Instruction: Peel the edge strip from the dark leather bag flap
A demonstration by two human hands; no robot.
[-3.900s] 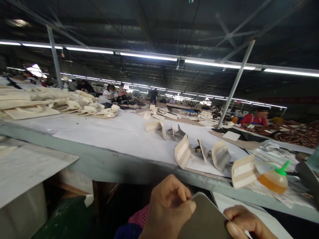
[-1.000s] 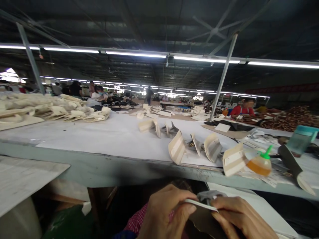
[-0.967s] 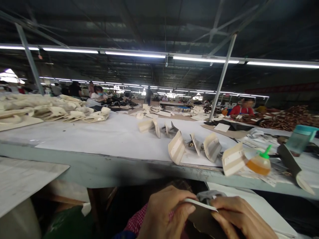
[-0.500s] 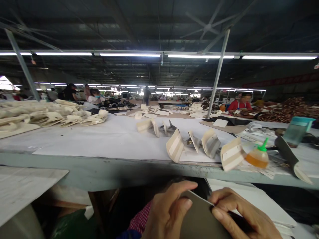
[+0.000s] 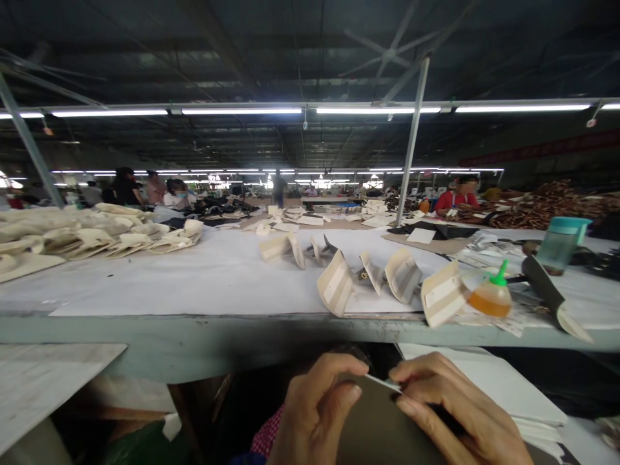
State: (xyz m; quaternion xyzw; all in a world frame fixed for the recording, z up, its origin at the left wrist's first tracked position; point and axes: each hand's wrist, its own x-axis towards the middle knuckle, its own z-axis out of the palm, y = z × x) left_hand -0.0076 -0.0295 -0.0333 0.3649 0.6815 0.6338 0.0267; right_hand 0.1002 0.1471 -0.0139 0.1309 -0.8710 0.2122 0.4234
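A dark olive-grey sheet piece [image 5: 375, 426] with a pale cut edge is held between my two hands, low in front of me. My left hand [image 5: 317, 407] grips its left side, thumb and forefinger at the top corner. At the upper right edge, the thumb and fingers of my right hand [image 5: 453, 403] pinch the same piece. Its lower part runs out of view. Beyond my hands, curved cream-and-grey pieces [image 5: 335, 284] stand in a loose row on the table [image 5: 194, 278].
A squeeze bottle [image 5: 491, 298] with amber liquid and a teal-lidded jug [image 5: 557, 245] stand at the right. Cream pieces [image 5: 97, 236] are heaped at the left. White sheets [image 5: 484, 381] lie stacked below the table edge. A person in red [image 5: 455, 197] sits farther back.
My right hand has shifted left along the piece's top edge, closer to my left hand. The whole view has turned slightly. The table items stay in place.
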